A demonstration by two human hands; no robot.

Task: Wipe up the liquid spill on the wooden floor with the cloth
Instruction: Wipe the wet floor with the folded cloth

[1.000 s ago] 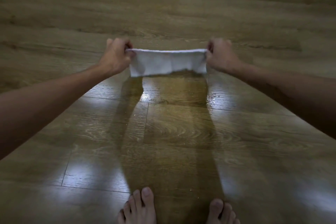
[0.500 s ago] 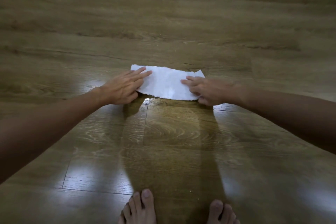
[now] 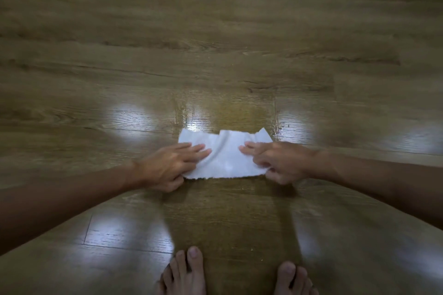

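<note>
A white cloth lies flat on the wooden floor, slightly rumpled in its middle. My left hand presses on its left end with the fingers stretched over it. My right hand presses its right end, the thumb curled at the near corner. A wet, shiny patch of liquid shows on the boards just beyond the cloth's far edge, with small droplets at its right side.
My two bare feet stand at the bottom edge, close to the cloth. Bright light reflections sit on the glossy boards left and right of the cloth.
The cloth was held taut in the air, then laid on the floor. Both hands have since dragged it toward my feet, uncovering a wet sheen beyond it.
</note>
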